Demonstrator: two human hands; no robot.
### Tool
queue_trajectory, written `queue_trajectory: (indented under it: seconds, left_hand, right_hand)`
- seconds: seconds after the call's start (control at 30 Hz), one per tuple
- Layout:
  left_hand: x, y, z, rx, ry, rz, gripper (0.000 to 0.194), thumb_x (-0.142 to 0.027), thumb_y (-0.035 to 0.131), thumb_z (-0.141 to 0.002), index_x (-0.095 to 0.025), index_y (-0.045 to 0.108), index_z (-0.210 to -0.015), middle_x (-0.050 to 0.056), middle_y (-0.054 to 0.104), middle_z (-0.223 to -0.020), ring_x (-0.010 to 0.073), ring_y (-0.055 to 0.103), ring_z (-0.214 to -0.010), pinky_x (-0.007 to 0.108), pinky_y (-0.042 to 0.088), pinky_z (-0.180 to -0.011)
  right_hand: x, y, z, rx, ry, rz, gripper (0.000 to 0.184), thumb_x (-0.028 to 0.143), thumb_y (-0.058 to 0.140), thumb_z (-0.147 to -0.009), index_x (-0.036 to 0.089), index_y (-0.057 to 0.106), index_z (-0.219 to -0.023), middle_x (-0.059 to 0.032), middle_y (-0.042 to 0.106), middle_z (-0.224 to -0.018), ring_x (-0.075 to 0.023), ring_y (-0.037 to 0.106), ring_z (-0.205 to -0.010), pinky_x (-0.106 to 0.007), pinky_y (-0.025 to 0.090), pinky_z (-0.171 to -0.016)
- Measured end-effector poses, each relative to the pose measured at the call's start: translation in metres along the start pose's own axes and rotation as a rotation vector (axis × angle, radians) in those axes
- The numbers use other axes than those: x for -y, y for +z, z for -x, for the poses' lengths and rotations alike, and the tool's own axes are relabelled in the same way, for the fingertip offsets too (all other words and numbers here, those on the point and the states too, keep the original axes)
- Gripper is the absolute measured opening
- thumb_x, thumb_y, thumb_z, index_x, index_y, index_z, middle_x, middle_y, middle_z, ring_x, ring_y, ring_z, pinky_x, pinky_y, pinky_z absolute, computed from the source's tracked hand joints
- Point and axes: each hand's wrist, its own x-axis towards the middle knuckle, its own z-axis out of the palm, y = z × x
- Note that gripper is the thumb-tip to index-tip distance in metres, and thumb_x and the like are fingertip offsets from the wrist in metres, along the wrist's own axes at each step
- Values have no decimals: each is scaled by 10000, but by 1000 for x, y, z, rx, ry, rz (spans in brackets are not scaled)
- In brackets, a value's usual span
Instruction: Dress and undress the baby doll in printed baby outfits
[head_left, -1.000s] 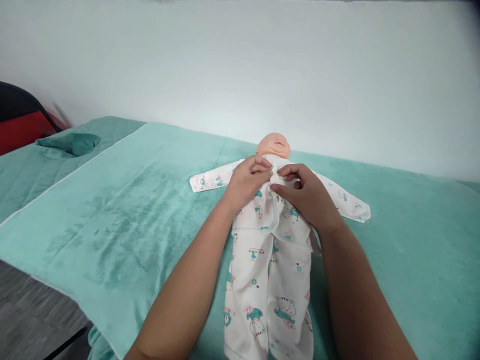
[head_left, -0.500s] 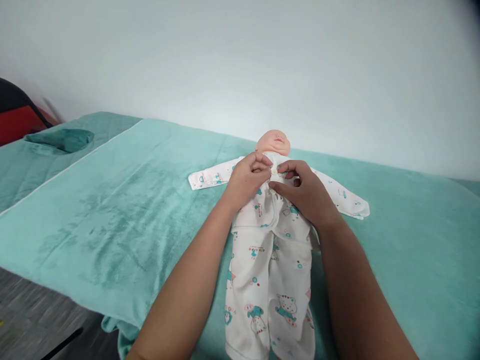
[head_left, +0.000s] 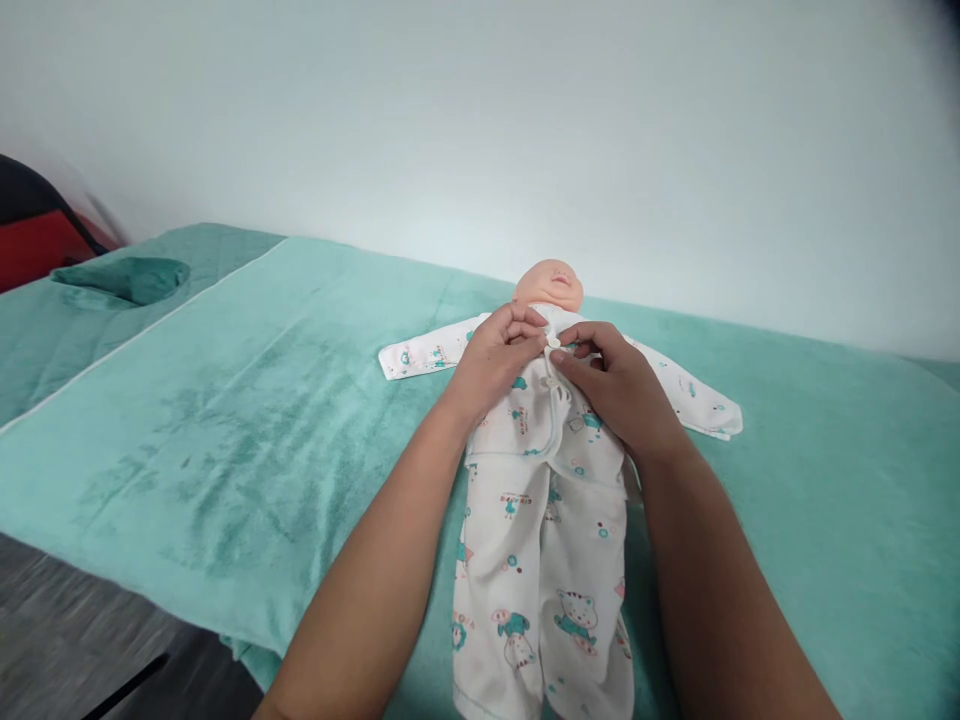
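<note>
A baby doll (head_left: 550, 284) lies on its back, head toward the wall, dressed in a white baby jacket (head_left: 517, 405) and matching printed trousers (head_left: 502, 560). Both sleeves are stretched out sideways. At the upper chest, my left hand (head_left: 501, 355) pinches the jacket's front edge between thumb and fingers. Opposite it, my right hand (head_left: 616, 378) has its thumb and fingertips closed on the other side of the front opening. A pale round button (head_left: 553, 343) shows between my fingertips. Part of the jacket front is hidden under my hands.
Teal plush cloth (head_left: 225, 420) covers the bed, which runs along a white wall (head_left: 450, 130). Further left, the cover has a dark hollow or opening (head_left: 135, 281). A red and black object (head_left: 37, 240) stands at the far left edge. Grey floor (head_left: 67, 610) shows lower left.
My right thumb has moved up toward the button, and my fingertips have come closer together. The button shows more plainly now. The doll lies as before.
</note>
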Motion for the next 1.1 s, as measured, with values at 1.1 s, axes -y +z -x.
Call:
queue_trajectory:
  seconds: [1.1]
  left_hand:
    - [-41, -13, 22, 362, -74, -572, 152, -318, 620, -849, -176, 655, -808, -13, 583, -754, 107, 484, -679, 251, 363, -613]
  right_hand:
    - [35, -12, 38, 162, 1, 689, 167, 287, 508, -824, 222, 453, -680, -8, 586, -711, -150, 450, -591, -298, 286, -545]
